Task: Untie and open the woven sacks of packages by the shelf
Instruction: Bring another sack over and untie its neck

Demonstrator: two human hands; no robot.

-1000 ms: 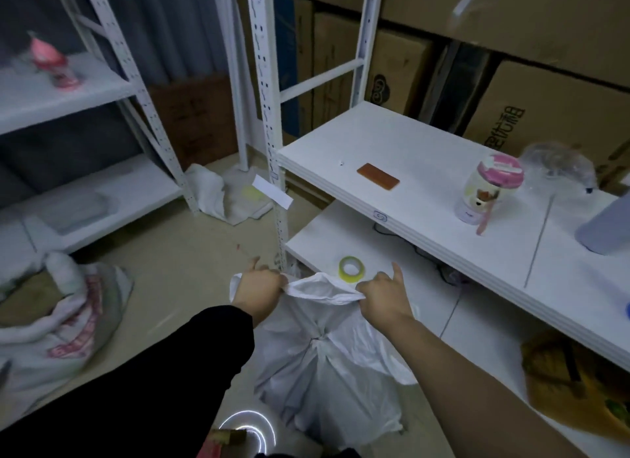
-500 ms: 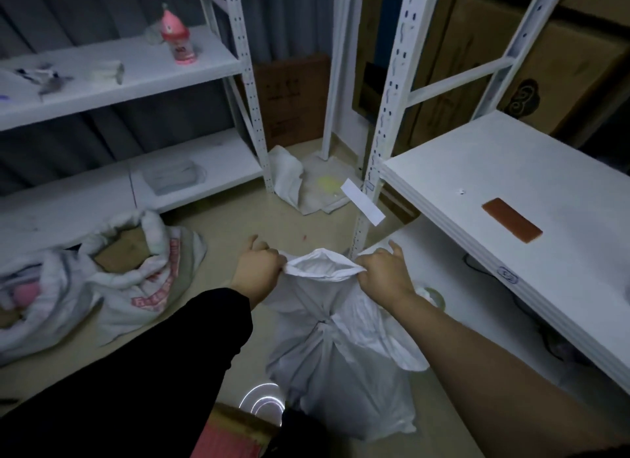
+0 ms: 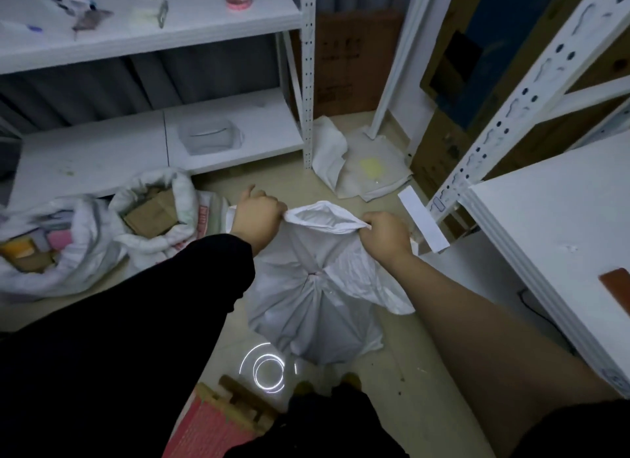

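- Left hand (image 3: 260, 215) fisted, gripping sack (image 3: 317, 307) rim
- Right hand (image 3: 387, 234) pinching opposite rim
- Sack neck tied below hands
- Two open sacks (image 3: 102, 239) left on floor

The sack (image 3: 317, 287) stands on the floor (image 3: 409, 389) right in front of me, between my left hand (image 3: 258, 215) and my right hand (image 3: 387, 234), which hold the two ends of its mouth. It is tied at the neck just below my hands. To my left, two opened sacks (image 3: 102, 239) lie side by side on the floor with boxes (image 3: 150, 212) inside, in front of the low board of a shelf (image 3: 238, 127). A tray (image 3: 208, 137) sits on that board. Beyond my hands, a flattened bag (image 3: 358, 164) lies on the floor by the shelf posts. Another shelf (image 3: 552, 219) stands at my right, with cartons (image 3: 351, 58) behind.
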